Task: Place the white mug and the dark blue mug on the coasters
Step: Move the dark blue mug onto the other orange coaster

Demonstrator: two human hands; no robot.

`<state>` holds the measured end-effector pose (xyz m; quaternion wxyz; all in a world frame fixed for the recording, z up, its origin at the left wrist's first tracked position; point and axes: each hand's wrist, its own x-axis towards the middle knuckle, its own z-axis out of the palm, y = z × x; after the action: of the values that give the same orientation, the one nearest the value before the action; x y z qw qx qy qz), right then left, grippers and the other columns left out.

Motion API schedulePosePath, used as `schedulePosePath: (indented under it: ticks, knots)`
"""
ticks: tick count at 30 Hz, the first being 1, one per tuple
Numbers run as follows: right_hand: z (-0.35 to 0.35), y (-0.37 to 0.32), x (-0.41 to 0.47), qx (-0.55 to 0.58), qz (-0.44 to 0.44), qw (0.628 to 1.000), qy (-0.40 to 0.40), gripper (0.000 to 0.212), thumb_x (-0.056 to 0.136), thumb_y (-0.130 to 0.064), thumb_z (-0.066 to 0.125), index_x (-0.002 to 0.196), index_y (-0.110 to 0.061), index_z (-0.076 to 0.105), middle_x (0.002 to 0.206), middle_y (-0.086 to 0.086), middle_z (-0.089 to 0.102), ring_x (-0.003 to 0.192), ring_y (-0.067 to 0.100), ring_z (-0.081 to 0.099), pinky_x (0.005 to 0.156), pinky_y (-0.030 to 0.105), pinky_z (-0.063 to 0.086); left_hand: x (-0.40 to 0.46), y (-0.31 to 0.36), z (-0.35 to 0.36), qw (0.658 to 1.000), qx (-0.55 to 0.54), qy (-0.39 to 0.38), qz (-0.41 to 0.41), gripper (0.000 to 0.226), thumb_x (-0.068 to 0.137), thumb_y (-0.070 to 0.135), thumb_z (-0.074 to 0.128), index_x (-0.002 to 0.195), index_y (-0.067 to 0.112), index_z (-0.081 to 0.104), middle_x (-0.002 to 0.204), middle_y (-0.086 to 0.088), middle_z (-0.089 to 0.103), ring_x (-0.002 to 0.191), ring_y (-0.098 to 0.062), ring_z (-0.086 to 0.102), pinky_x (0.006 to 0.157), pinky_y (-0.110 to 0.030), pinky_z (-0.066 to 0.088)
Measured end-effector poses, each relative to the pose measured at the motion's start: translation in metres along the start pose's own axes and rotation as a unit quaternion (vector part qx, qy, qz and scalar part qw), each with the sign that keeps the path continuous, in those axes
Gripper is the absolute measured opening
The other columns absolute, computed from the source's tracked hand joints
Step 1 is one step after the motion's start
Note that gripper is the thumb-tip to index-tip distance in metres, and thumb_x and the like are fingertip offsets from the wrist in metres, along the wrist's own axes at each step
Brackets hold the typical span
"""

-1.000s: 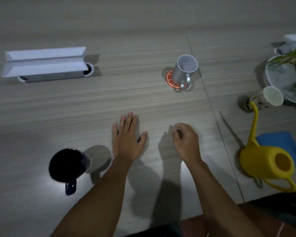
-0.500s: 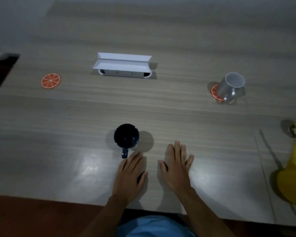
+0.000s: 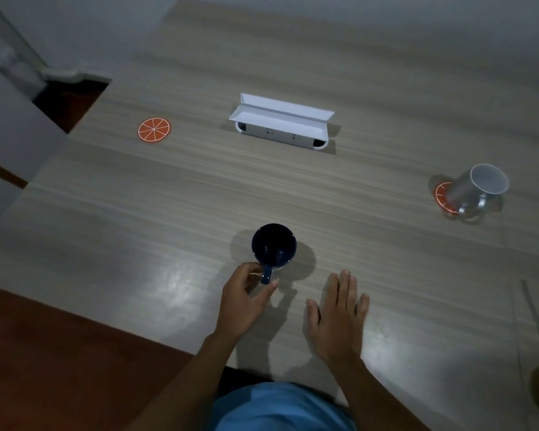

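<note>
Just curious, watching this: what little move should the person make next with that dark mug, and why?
Probably close the left hand on the dark blue mug's handle and lift it. The fingers already curl around the handle, the mug stands on bare table, and the orange coaster far left is free. The white mug already sits on the other coaster.

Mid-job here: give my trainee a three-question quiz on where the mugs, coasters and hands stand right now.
1. True or false: the white mug already stands on a coaster.
2. Which hand is at the handle of the dark blue mug? A) left hand B) right hand C) neither
3. Fill in: the empty orange coaster lies to the ___ of the white box.

Key: 1 true, on the far-right coaster. 2 A; its grip is curled round the handle while the right hand lies flat on the table. 3 left.
</note>
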<state>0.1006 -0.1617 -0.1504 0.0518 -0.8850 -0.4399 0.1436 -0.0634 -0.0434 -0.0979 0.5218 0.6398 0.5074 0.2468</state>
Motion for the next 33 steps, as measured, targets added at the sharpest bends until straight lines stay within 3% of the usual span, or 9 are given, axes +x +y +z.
schedulePosePath:
  ticks: [4,7,10,13,17,21,24,29,33]
  knots:
    - [0.0,0.0,0.001,0.008,-0.007,1.0,0.002,0.078,0.097,-0.053,0.027,0.158,-0.007,0.013,0.169,0.017,0.008,0.157,0.03,0.002,0.125,0.058,0.008,-0.002,0.002,0.004,0.999,-0.034,0.035,0.0,0.028,0.093,0.017,0.073,0.101,0.039,0.058,0.098,0.01,0.072,0.088,-0.011,0.072,0.075,-0.019,0.054]
    - [0.0,-0.003,0.004,0.01,-0.026,1.0,-0.007,0.077,0.097,-0.051,0.029,0.158,-0.008,0.011,0.169,0.015,0.006,0.157,0.029,0.0,0.125,0.057,0.007,-0.001,0.005,0.004,0.998,-0.045,0.045,0.026,0.014,0.095,0.015,0.07,0.093,0.029,0.065,0.087,0.003,0.073,0.082,-0.013,0.071,0.072,-0.021,0.053]
    - [-0.001,-0.011,0.009,0.012,-0.048,0.999,-0.018,0.077,0.097,-0.052,0.028,0.158,-0.008,0.011,0.17,0.014,0.007,0.157,0.028,-0.002,0.126,0.055,0.006,0.003,0.007,0.002,0.997,-0.07,0.043,0.007,0.012,0.098,0.02,0.066,0.087,0.015,0.069,0.077,-0.005,0.072,0.072,-0.019,0.068,0.064,-0.035,0.054]
    - [-0.001,-0.029,0.017,0.003,-0.049,0.998,-0.032,0.076,0.096,-0.054,0.028,0.157,-0.01,0.017,0.17,0.015,0.009,0.157,0.035,0.0,0.125,0.057,0.005,0.01,0.006,-0.008,0.994,-0.088,0.066,-0.019,0.014,0.099,0.021,0.064,0.087,0.014,0.067,0.081,-0.007,0.074,0.082,-0.033,0.073,0.075,-0.055,0.059]
    - [0.0,-0.053,0.029,0.004,-0.03,0.999,-0.026,0.071,0.094,-0.053,0.032,0.151,-0.01,0.03,0.166,0.019,0.02,0.154,0.043,0.013,0.121,0.066,0.013,0.023,-0.002,-0.033,0.989,-0.095,0.11,-0.032,0.014,0.099,0.022,0.065,0.087,0.016,0.064,0.085,-0.013,0.072,0.086,-0.04,0.072,0.077,-0.064,0.058]
    - [-0.003,-0.092,0.051,-0.023,-0.099,0.995,-0.013,0.067,0.094,-0.05,0.038,0.148,-0.012,0.036,0.163,0.018,0.031,0.151,0.038,0.027,0.118,0.065,0.023,0.045,-0.001,-0.07,0.979,-0.115,0.163,-0.052,0.015,0.1,0.021,0.064,0.087,0.013,0.064,0.084,-0.003,0.074,0.086,-0.029,0.076,0.08,-0.059,0.061]
    - [-0.003,-0.135,0.074,-0.034,-0.132,0.99,-0.028,0.072,0.095,-0.056,0.035,0.153,-0.013,0.03,0.166,0.019,0.024,0.154,0.039,0.02,0.121,0.063,0.018,0.071,0.001,-0.104,0.969,-0.132,0.197,-0.064,0.016,0.1,0.022,0.063,0.087,0.014,0.064,0.087,0.002,0.076,0.09,-0.021,0.078,0.084,-0.055,0.062]
    - [0.005,-0.211,0.107,-0.036,-0.168,0.984,-0.051,0.079,0.093,-0.062,0.034,0.157,-0.016,0.024,0.168,0.017,0.015,0.156,0.039,0.009,0.121,0.064,0.012,0.126,0.005,-0.161,0.958,-0.14,0.244,-0.058,0.017,0.102,0.021,0.06,0.087,0.015,0.061,0.097,-0.011,0.074,0.094,-0.017,0.078,0.082,-0.048,0.064]
    - [0.018,-0.251,0.121,-0.044,-0.175,0.981,-0.066,0.083,0.093,-0.068,0.023,0.16,-0.022,0.009,0.17,0.014,0.003,0.156,0.037,-0.001,0.122,0.065,0.005,0.172,0.003,-0.196,0.939,-0.165,0.294,-0.064,0.019,0.103,0.021,0.058,0.091,0.007,0.061,0.094,-0.003,0.074,0.096,-0.017,0.078,0.078,-0.039,0.065]
